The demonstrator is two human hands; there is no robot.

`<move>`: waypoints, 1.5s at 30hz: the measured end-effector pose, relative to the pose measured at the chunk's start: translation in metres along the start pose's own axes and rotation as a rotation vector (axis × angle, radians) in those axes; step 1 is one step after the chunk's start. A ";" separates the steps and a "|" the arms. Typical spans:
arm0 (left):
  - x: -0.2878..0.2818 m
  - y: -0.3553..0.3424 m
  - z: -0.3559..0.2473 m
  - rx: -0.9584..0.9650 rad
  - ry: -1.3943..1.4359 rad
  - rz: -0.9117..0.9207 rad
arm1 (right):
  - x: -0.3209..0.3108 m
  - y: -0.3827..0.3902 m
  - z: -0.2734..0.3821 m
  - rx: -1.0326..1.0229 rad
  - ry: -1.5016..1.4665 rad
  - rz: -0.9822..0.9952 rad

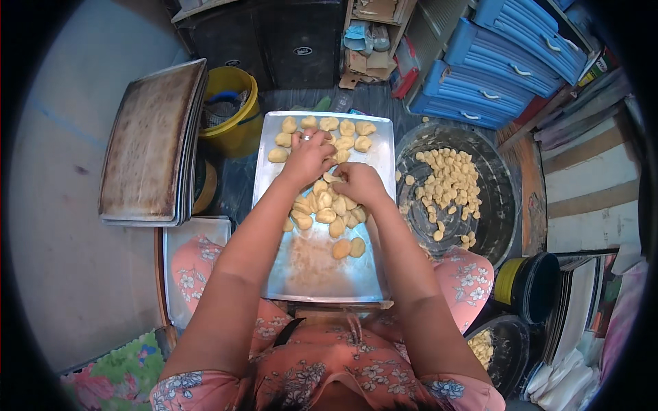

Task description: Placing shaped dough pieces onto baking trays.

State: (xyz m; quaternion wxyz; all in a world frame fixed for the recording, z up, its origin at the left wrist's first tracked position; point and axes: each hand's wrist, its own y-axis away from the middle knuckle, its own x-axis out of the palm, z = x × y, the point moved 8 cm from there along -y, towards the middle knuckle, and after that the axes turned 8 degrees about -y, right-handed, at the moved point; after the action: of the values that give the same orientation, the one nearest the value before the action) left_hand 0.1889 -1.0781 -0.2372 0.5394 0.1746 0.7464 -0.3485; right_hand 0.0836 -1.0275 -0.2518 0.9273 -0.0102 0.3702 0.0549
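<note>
A silver metal tray (329,274) lies in front of me with flat, rounded pieces of pale yellow dough on it. At its far end, dough pieces (347,128) sit spaced in loose rows; a heap of them (325,205) fills the middle. My left hand (310,156), with a ring on one finger, bends its fingers down among the far rows; what its fingertips hold is hidden. Just nearer, my right hand (360,181) pinches a dough piece (332,177) above the heap's far edge. Two more pieces (349,248) lie apart, closer to me.
A wide black basin (497,198) with many dough pieces stands right of the tray. Stacked baking trays (147,144) lean at left beside a yellow bucket (236,133). Blue drawers (490,65) stand far right; a dark tub (538,288) and another basin (510,349) sit nearer.
</note>
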 end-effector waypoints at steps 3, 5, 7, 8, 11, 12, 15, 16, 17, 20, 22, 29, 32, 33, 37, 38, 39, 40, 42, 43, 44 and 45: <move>-0.005 0.001 -0.004 -0.002 -0.026 -0.016 | -0.025 0.005 -0.010 0.080 -0.157 -0.154; -0.008 0.002 -0.007 0.012 -0.010 -0.030 | -0.041 0.008 -0.015 0.116 -0.186 -0.218; -0.009 0.002 -0.011 0.030 0.010 -0.045 | -0.054 0.003 -0.018 -0.033 0.016 -0.412; -0.009 0.002 -0.013 0.036 -0.007 -0.044 | -0.048 0.001 -0.023 -0.034 0.049 -0.375; -0.024 0.011 -0.012 -0.046 0.001 -0.045 | -0.051 0.014 -0.020 -0.133 -0.024 -0.420; -0.032 0.017 -0.010 -0.123 0.030 -0.048 | -0.052 0.019 -0.018 -0.140 -0.026 -0.412; -0.036 0.057 0.011 -0.363 0.182 0.190 | -0.051 0.031 -0.037 0.111 -0.087 -0.398; -0.038 0.067 0.007 -0.366 0.178 0.187 | -0.032 0.032 -0.050 0.154 -0.186 -0.241; -0.033 0.080 0.000 -0.285 0.143 0.251 | -0.015 0.034 -0.049 0.192 -0.285 -0.075; -0.019 0.098 -0.006 -0.239 0.231 0.330 | -0.021 0.039 -0.064 0.211 -0.313 0.053; -0.020 0.107 -0.001 -0.288 0.332 0.388 | -0.023 0.038 -0.054 0.236 -0.341 0.092; -0.025 0.128 0.028 -0.324 0.372 0.287 | 0.000 -0.011 0.005 0.059 -0.462 -0.155; -0.018 0.138 0.040 -0.362 0.545 0.312 | 0.027 -0.014 0.042 0.091 -0.401 -0.209; -0.021 0.139 0.042 -0.315 0.469 0.280 | 0.029 -0.013 0.044 0.089 -0.396 -0.210; -0.025 0.140 0.061 -0.446 0.350 0.249 | 0.024 0.005 0.061 -0.005 0.024 -0.327; -0.026 0.136 0.064 -0.455 0.358 0.246 | 0.024 0.014 0.069 0.047 0.141 -0.261; -0.035 0.130 0.074 -0.516 0.360 0.118 | 0.026 0.018 0.071 0.098 0.258 -0.195; -0.042 0.121 0.079 -0.559 0.366 -0.002 | 0.022 0.021 0.063 0.110 0.267 -0.198; -0.037 0.104 0.082 -0.481 0.335 -0.113 | 0.031 0.017 0.044 0.159 0.141 -0.017; -0.043 0.097 0.080 -0.414 0.294 -0.227 | 0.029 0.017 0.047 0.160 0.145 -0.018; -0.039 0.093 0.082 -0.418 0.313 -0.217 | 0.021 0.018 0.050 0.176 0.067 -0.105; -0.038 0.090 0.087 -0.418 0.315 -0.218 | 0.014 0.018 0.051 0.190 -0.012 -0.191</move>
State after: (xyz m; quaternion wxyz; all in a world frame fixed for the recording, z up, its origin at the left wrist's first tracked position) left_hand 0.3190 -1.0727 -0.2474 0.4006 0.0301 0.8910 -0.2115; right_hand 0.1266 -1.0049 -0.2240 0.9273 0.0429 0.3653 -0.0691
